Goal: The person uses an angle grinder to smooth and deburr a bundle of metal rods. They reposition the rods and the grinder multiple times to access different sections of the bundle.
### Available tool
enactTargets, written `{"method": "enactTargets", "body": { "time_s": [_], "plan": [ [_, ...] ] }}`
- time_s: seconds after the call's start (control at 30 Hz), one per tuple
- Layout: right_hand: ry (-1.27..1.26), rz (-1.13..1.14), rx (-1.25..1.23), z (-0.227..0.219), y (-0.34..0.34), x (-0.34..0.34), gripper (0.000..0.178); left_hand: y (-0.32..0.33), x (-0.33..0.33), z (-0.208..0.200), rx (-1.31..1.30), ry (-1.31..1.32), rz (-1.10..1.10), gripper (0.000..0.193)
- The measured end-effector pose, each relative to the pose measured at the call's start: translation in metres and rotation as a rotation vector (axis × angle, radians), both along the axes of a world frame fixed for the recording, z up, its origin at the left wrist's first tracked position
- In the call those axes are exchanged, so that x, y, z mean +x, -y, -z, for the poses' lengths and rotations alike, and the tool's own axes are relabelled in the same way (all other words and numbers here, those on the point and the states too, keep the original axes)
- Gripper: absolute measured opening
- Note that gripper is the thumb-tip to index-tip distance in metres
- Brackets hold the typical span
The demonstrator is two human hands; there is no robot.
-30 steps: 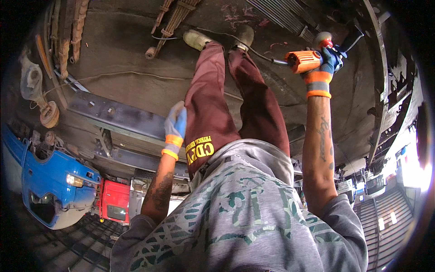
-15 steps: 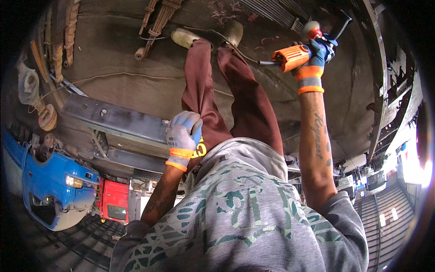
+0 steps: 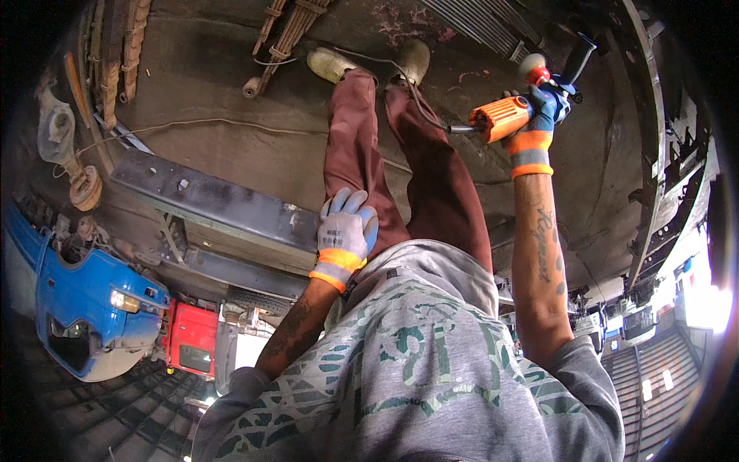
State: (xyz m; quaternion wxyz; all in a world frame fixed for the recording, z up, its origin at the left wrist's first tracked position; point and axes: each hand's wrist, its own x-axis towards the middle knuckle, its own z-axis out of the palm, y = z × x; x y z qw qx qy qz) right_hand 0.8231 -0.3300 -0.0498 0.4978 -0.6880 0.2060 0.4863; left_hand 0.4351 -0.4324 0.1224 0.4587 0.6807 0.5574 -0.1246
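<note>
My right hand [image 3: 539, 115], in a grey and blue work glove with an orange cuff, is closed around an angle grinder [image 3: 500, 118]. The tool has an orange rear housing, a blue head [image 3: 553, 98] and a round red and whitish part at its end. A dark handle-like piece [image 3: 579, 58] sticks out beyond it. From the orange end a power cord [image 3: 423, 108] runs toward my shoes. My left hand [image 3: 344, 227], gloved alike, lies on my left thigh [image 3: 362, 162] with fingers extended, holding nothing. It is beside the end of a long dark metal beam [image 3: 223, 200].
Bundled rods [image 3: 296, 38] and ridged metal bars [image 3: 489, 27] lie on the dirty floor [image 3: 215, 92]. A thin cable [image 3: 215, 121] crosses it. At left are a blue truck cab [image 3: 96, 300] and a red one [image 3: 191, 339]. A long metal frame [image 3: 653, 131] curves along the right.
The view has shifted slightly. My left hand has moved a little right, farther onto my thigh, from the beam's end. My right hand still holds the grinder, slightly lower in view.
</note>
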Motion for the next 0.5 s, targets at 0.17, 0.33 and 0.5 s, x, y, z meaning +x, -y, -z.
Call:
{"method": "enactTargets", "body": {
  "time_s": [0.17, 0.33, 0.5],
  "plan": [
    [-0.058, -0.072, 0.019, -0.010, -0.007, -0.015, 0.042, 0.006, -0.004, 0.000, 0.027, 0.011, -0.015, 0.012],
    [-0.080, -0.099, 0.009, -0.024, -0.016, -0.026, 0.036, 0.006, 0.000, -0.001, 0.060, 0.022, -0.042, 0.011],
    [-0.032, -0.014, 0.087, -0.053, -0.014, -0.064, 0.024, -0.036, 0.007, -0.023, -0.015, 0.054, -0.184, 0.011]
  ]
}}
